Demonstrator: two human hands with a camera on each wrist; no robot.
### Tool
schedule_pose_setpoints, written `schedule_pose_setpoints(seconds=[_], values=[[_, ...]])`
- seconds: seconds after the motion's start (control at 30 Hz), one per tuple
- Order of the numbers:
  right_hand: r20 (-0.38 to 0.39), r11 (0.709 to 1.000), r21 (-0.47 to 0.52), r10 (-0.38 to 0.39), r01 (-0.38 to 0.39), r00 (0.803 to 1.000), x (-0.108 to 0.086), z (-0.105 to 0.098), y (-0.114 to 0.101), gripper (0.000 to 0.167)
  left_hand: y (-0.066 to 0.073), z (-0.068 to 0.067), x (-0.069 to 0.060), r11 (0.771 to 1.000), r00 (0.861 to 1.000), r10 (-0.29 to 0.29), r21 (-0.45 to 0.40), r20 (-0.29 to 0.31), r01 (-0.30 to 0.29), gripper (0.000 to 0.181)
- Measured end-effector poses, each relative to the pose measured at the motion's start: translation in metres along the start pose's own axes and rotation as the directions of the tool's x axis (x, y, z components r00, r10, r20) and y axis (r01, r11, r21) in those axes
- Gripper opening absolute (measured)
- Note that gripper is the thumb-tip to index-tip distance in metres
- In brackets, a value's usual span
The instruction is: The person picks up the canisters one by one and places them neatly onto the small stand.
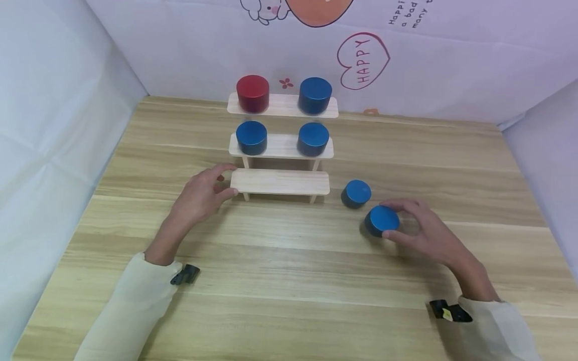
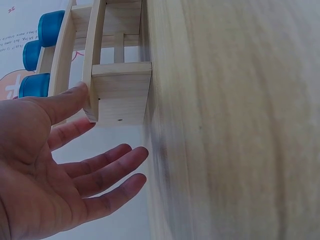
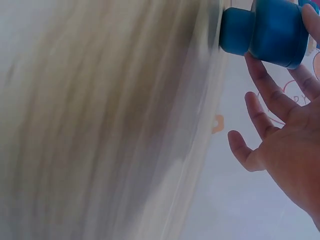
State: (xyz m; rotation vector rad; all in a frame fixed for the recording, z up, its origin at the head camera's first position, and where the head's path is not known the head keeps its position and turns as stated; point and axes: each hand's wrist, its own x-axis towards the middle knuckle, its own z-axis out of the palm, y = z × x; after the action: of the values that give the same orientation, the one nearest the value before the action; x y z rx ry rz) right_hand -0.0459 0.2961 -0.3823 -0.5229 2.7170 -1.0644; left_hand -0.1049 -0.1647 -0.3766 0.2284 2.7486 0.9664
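Note:
A three-tier stand of pale wood (image 1: 280, 181) stands at the table's back. With thumb and index finger, my left hand (image 1: 200, 194) grips the left end of its lowest step, the other fingers spread loosely in the left wrist view. My right hand (image 1: 422, 228) holds a round blue tin (image 1: 383, 219) between thumb and fingers, raised slightly off the table in the right wrist view. Just behind it, a smaller blue tin (image 1: 356, 193) sits on the table, right of the stand. The lowest step bears nothing.
On the top step are a red tin (image 1: 253, 94) at left and a blue tin (image 1: 315, 95) at right. Two more blue tins (image 1: 251, 137) occupy the middle step. A printed white cloth (image 1: 429, 65) hangs behind the wooden table (image 1: 271, 291).

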Motion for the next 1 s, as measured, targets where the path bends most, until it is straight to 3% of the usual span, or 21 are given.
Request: schedule_pose_setpoints(seconds=[0.37,1.0], values=[[-0.047,0.998,-0.007,-0.059,0.059,0.997,0.009,0.002,-0.016,0.055,-0.001,0.001,0.0,1.0,1.0,0.01,0.001,-0.004,-0.01,0.056],[-0.083,0.994,-0.066,-0.095,0.089,0.992,0.035,0.007,-0.046,0.058,0.0,0.002,0.0,1.0,1.0,0.002,0.019,-0.015,-0.001,0.056]])
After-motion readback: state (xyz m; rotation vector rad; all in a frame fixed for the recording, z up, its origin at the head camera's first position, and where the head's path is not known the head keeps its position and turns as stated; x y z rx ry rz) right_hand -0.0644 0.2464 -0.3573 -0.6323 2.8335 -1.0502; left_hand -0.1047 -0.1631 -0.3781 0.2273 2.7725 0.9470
